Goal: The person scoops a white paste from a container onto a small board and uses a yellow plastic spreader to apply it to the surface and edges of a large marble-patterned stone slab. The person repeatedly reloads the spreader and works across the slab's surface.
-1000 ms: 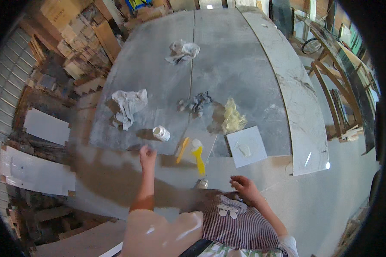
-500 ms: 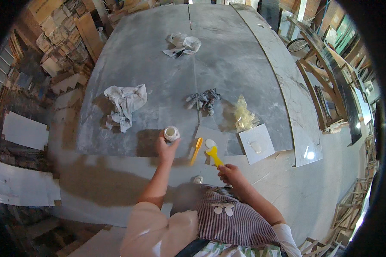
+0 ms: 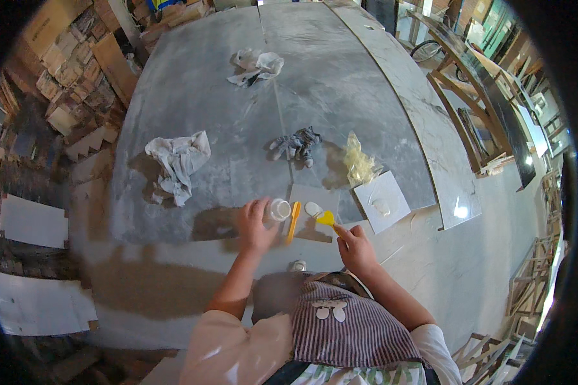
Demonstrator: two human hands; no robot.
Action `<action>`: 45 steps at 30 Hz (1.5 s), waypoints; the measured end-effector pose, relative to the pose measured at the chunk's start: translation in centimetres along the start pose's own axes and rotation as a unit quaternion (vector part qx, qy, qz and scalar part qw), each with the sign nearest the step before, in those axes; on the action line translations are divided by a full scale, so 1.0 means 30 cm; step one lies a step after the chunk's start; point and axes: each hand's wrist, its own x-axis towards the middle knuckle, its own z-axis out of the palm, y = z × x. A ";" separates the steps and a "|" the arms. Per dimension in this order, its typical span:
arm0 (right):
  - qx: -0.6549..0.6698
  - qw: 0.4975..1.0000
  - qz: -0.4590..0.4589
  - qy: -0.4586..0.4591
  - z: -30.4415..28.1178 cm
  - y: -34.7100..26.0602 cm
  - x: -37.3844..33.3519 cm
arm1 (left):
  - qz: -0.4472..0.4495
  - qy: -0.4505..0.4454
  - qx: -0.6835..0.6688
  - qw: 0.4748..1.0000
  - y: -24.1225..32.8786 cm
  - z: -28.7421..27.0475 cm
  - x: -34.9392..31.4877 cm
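My left hand (image 3: pixel 255 224) is closed on the side of a small whitish jar (image 3: pixel 278 210), above the near edge of the large grey slab (image 3: pixel 225 128). In my right hand (image 3: pixel 356 249) is a yellow plastic scraper (image 3: pixel 325 219), its blade beside a white dab of paste (image 3: pixel 313 209) on a grey tile (image 3: pixel 308 193). Whether the blade touches the paste is hard to tell. Between the jar and the paste lies an orange long-handled tool (image 3: pixel 293 222). A white square tile (image 3: pixel 395 192) to the right carries another pale paste patch (image 3: pixel 381 206).
Beyond the tiles sit a crumpled yellowish plastic bag (image 3: pixel 358 164) and grey work gloves (image 3: pixel 298 145). Crumpled white cloths (image 3: pixel 181 163) lie left and farther back. A long pale marbled strip (image 3: pixel 424 135) borders the slab's right side. Wooden racks (image 3: pixel 456 115) stand at the right.
My left hand has carried the jar to the right, close to the orange tool, and turned it. The yellow scraper has shifted slightly right, its blade angled differently. The whole view has moved a little.
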 end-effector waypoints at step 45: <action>0.524 0.824 0.188 0.102 0.173 0.003 -0.003 | 0.387 -0.239 0.340 0.823 0.355 -0.030 0.371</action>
